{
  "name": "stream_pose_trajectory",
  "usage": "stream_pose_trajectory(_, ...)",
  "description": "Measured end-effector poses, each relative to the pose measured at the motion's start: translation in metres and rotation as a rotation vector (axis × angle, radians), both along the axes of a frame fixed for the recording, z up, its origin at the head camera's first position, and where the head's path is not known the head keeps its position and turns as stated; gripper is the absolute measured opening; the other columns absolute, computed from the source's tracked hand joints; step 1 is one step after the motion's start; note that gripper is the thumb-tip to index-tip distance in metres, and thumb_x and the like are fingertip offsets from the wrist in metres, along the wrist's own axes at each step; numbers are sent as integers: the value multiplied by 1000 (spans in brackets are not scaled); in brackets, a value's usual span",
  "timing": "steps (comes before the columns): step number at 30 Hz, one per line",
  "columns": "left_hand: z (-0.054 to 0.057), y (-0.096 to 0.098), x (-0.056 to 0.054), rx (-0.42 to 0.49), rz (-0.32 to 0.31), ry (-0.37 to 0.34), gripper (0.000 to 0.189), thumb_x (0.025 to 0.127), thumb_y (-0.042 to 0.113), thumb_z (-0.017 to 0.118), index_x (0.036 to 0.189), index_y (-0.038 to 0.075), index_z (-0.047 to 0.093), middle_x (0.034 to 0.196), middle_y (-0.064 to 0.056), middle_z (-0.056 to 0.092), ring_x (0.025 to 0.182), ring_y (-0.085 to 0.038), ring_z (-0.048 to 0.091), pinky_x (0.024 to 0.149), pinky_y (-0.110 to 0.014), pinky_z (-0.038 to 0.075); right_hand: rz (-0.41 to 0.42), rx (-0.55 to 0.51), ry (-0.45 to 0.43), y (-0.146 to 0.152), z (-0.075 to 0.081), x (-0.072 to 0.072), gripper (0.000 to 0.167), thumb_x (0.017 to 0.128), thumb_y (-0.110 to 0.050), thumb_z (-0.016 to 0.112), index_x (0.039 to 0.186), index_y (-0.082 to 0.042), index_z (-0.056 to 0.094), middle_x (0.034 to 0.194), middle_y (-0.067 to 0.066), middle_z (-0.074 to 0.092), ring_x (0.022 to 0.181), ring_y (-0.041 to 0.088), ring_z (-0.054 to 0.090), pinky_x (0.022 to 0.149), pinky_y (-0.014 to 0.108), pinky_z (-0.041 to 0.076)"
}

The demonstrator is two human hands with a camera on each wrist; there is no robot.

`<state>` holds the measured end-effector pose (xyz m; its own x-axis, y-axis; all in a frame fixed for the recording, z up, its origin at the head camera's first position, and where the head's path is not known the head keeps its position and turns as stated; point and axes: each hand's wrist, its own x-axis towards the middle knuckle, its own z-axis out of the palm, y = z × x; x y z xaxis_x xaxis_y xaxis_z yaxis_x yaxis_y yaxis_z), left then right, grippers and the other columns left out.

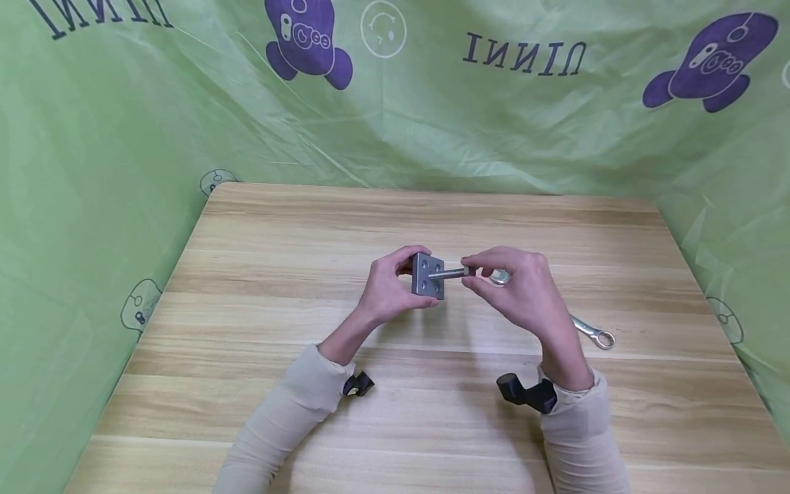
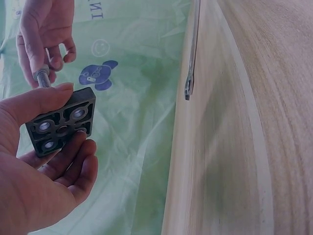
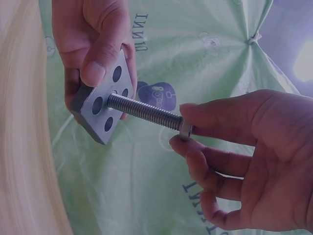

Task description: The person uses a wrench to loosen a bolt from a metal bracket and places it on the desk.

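My left hand [image 1: 390, 285] grips a square grey metal plate [image 1: 420, 276] by its edges, holding it above the table. Holes pierce the plate near its corners, and a threaded rod [image 3: 146, 111] stands out from its middle. At the rod's free end sits a nut [image 3: 185, 129], which the thumb and fingertips of my right hand [image 1: 515, 285] pinch. The left wrist view shows the ribbed back of the plate [image 2: 62, 130] between thumb and fingers. Below the right hand lies a combination wrench [image 1: 594, 332] on the table, its middle hidden by that hand and wrist.
The wood-grain table [image 1: 278, 274] spreads under both hands. Green printed cloth [image 1: 395, 123] hangs behind it and along both sides. A black wrist mount [image 1: 524, 393] sticks out from the right sleeve, and a smaller one [image 1: 359, 384] from the left.
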<state>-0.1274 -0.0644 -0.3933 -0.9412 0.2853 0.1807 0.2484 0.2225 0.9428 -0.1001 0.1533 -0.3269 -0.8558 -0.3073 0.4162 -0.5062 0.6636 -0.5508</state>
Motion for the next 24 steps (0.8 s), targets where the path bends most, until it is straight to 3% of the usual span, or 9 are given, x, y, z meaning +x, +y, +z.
stream_pose_trajectory(5,0,0,0,4,-1,3,72,58,-2,91,124,-2,62,112,-20,72,97,-31,68,93,-49,56,56,-10,73,0,-1,-1,22,75,6,79,91,-8,80,91,7,78,75,17,68,67,20,51)
stream_pose_trajectory(10,0,0,-1,1,3,-4,72,58,-2,91,124,-2,62,112,-20,72,98,-32,69,93,-48,56,84,1,101,0,-1,-2,24,74,8,79,91,-8,79,92,6,78,81,21,71,73,34,58)
stream_pose_trajectory(14,0,-1,0,4,7,-8,73,58,-3,90,125,-2,62,113,-20,71,98,-32,69,93,-46,56,60,11,30,0,1,-1,31,76,-3,84,105,-7,76,103,8,77,89,25,70,77,39,55)
stream_pose_trajectory(17,1,-1,0,-2,9,-7,73,58,-2,90,125,0,62,114,-19,72,99,-30,69,93,-43,57,-9,24,-61,-1,3,0,34,81,-16,82,113,-6,73,104,9,77,90,24,69,74,34,51)
stream_pose_trajectory(24,1,-1,0,-16,13,1,72,57,0,91,124,4,63,111,-17,72,96,-28,69,90,-37,57,-127,63,-223,-2,7,0,25,90,-31,74,99,-8,79,85,7,78,73,17,67,56,23,43)
